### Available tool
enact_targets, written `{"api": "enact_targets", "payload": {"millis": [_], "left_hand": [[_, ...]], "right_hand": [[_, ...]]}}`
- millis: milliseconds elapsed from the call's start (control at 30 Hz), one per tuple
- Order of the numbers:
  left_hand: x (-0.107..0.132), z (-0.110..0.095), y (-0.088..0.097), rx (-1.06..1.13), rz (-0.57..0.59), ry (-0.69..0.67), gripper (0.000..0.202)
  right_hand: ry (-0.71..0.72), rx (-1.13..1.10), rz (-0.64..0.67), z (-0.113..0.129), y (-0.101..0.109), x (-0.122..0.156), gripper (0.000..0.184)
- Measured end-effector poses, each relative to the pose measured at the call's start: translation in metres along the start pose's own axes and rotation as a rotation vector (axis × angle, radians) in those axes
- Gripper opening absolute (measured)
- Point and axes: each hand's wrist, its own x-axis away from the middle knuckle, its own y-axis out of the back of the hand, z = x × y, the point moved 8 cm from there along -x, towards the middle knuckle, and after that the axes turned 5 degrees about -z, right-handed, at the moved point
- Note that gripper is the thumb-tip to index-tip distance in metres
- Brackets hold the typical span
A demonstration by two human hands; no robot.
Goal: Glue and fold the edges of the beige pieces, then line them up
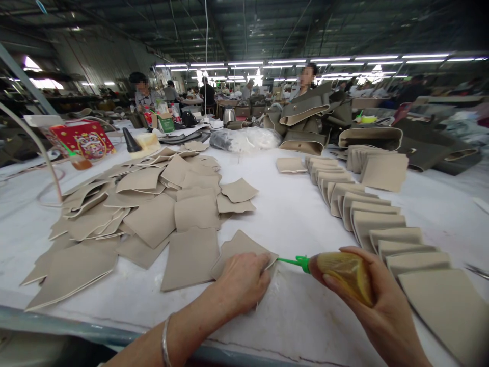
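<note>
My right hand [372, 300] is wrapped round a squeeze bottle of yellow glue [344, 272], its green nozzle [292, 261] pointing left at the edge of a beige leather piece [239, 247]. My left hand [242, 280] rests on that piece at the near middle of the table, fingers curled over its right corner and holding it. A silver bangle sits on my left wrist.
A loose heap of beige cut pieces [153, 209] covers the table's left half. A fanned row of folded pieces [367, 214] runs along the right. Olive bag bodies [305, 122], a red box [82, 138] and a black cone [130, 140] stand at the back. Other people work beyond.
</note>
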Motion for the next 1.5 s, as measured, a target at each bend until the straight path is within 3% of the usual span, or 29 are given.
{"api": "enact_targets", "payload": {"millis": [433, 600, 800, 1000, 1167, 1367, 1500], "left_hand": [[0.001, -0.001, 0.000, -0.002, -0.008, 0.000, 0.026], [0.001, -0.001, 0.002, 0.013, -0.007, -0.011, 0.030], [0.002, 0.001, 0.002, 0.063, 0.007, -0.006, 0.038], [0.002, 0.005, -0.001, 0.109, -0.009, -0.020, 0.042], [0.003, 0.006, -0.003, 0.130, -0.033, -0.038, 0.046], [0.003, 0.007, -0.003, 0.137, -0.045, -0.031, 0.046], [0.005, 0.007, -0.003, 0.129, -0.040, -0.027, 0.045]], "right_hand": [[0.011, 0.006, 0.017, 0.006, -0.001, 0.001, 0.052], [-0.044, -0.079, 0.105, -0.001, -0.007, 0.001, 0.050], [-0.046, -0.078, 0.047, -0.003, -0.004, -0.003, 0.052], [-0.147, -0.212, 0.204, -0.008, -0.016, 0.011, 0.051], [-0.131, -0.177, 0.128, -0.010, -0.011, 0.011, 0.051], [-0.181, -0.233, 0.182, -0.011, -0.016, 0.022, 0.051], [-0.115, -0.181, 0.245, -0.022, -0.017, 0.021, 0.051]]}}
